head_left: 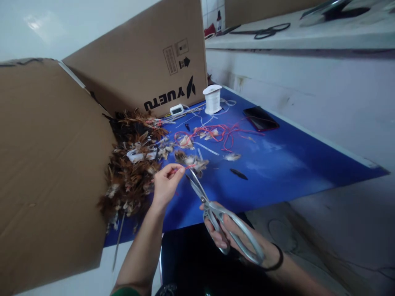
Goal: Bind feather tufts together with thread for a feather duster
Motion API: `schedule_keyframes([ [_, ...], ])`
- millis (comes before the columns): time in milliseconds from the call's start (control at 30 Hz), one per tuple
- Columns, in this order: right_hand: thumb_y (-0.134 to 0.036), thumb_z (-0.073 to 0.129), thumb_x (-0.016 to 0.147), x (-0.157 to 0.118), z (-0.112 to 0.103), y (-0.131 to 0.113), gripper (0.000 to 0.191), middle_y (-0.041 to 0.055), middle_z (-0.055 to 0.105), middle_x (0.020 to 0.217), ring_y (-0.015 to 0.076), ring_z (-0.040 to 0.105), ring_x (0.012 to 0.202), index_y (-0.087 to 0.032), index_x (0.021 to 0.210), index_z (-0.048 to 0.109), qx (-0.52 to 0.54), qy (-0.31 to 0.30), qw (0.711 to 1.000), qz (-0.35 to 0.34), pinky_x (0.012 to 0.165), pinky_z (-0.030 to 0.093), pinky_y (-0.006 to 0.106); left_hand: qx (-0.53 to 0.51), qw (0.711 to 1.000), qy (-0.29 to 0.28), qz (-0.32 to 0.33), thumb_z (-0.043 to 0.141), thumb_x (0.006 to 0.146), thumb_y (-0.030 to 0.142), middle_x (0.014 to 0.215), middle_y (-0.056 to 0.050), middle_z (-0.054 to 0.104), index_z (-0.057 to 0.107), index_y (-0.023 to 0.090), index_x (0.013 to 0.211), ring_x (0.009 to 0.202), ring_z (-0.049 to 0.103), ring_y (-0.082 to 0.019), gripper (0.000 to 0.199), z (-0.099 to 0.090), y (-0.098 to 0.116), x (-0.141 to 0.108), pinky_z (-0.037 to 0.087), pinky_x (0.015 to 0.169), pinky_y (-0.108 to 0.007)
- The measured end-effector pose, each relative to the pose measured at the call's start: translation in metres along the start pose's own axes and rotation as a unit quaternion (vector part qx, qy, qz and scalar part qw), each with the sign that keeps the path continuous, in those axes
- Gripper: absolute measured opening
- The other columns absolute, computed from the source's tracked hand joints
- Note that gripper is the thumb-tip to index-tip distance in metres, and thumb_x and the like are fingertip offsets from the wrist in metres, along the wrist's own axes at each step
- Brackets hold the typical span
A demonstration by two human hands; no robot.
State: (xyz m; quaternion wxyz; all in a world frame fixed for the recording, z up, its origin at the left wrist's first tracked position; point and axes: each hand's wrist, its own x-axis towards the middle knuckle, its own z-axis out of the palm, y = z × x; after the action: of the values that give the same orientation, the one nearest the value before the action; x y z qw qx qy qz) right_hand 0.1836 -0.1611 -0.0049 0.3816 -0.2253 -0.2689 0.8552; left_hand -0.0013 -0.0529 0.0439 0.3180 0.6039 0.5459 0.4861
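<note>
My left hand (166,185) is closed in a pinch on a short piece of red string (190,166), whose end sticks out past the fingertips. In my right hand (220,230) is a large pair of silver shears (212,207), fingers wrapped round the long looped handles. The blades are parted and point up toward the string's end, close to the left fingertips. Whether they touch the string I cannot tell. Just beyond lies a tuft of grey-brown feathers (197,162). A heap of brown feather bundles (132,164) sits left of my left hand.
A tangle of red string (212,133), a white spool (212,100), a small white device (177,109) and a black phone (261,118) lie on the blue tabletop (277,164). Cardboard panels (135,57) stand behind and left. Black scissors (271,31) rest on the ledge at right.
</note>
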Motion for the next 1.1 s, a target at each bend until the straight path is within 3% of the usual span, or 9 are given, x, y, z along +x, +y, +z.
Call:
schedule_keyframes([
  [133,-0.058,0.062,0.074,0.005,0.006,0.005,0.049,0.0010,0.048,0.081,0.0070,0.043,0.059,-0.024,0.108,0.051,-0.002,-0.021,1.000,0.012,0.051,0.033,0.021,0.046,0.999,-0.008,0.004,0.066,0.074,0.036,0.056,0.003,0.048,0.066,0.016,0.076,0.048,0.034,-0.006,0.020,-0.013,-0.005,-0.023,0.025,0.046,-0.019],
  [267,-0.055,0.059,0.079,0.011,0.010,0.015,0.043,0.0001,0.046,0.080,0.0061,0.041,0.059,-0.022,0.104,0.049,-0.011,-0.050,0.999,-0.005,0.050,0.033,0.020,0.087,0.996,-0.031,0.001,0.063,0.077,0.035,0.053,0.005,0.042,0.064,0.015,0.078,0.045,0.027,-0.005,0.020,-0.025,-0.011,-0.039,0.021,0.044,-0.019],
  [567,-0.054,0.059,0.079,0.022,0.020,0.031,0.041,-0.0031,0.044,0.072,0.0030,0.035,0.049,-0.020,0.099,0.048,-0.030,-0.023,0.998,0.054,0.042,0.028,0.017,0.178,0.982,-0.063,0.031,0.055,0.083,0.032,0.057,0.005,0.046,0.060,0.016,0.080,0.047,0.035,-0.005,0.017,-0.049,-0.022,-0.062,0.028,0.048,-0.018],
  [800,-0.056,0.063,0.075,0.025,0.019,0.034,0.046,-0.0059,0.043,0.066,0.0009,0.033,0.043,-0.020,0.096,0.045,-0.050,-0.002,0.993,0.108,0.036,0.026,0.013,0.178,0.980,-0.083,0.028,0.052,0.085,0.031,0.058,0.005,0.046,0.058,0.017,0.081,0.050,0.038,-0.006,0.016,-0.053,-0.030,-0.068,0.029,0.049,-0.018],
  [1100,-0.057,0.061,0.075,0.025,0.014,0.038,0.046,-0.0079,0.042,0.061,0.0001,0.033,0.037,-0.018,0.093,0.045,-0.101,0.007,0.990,0.099,0.031,0.031,0.012,0.179,0.979,-0.091,0.022,0.051,0.086,0.032,0.056,0.005,0.044,0.057,0.017,0.081,0.048,0.037,-0.007,0.017,-0.051,-0.037,-0.074,0.028,0.048,-0.019],
])
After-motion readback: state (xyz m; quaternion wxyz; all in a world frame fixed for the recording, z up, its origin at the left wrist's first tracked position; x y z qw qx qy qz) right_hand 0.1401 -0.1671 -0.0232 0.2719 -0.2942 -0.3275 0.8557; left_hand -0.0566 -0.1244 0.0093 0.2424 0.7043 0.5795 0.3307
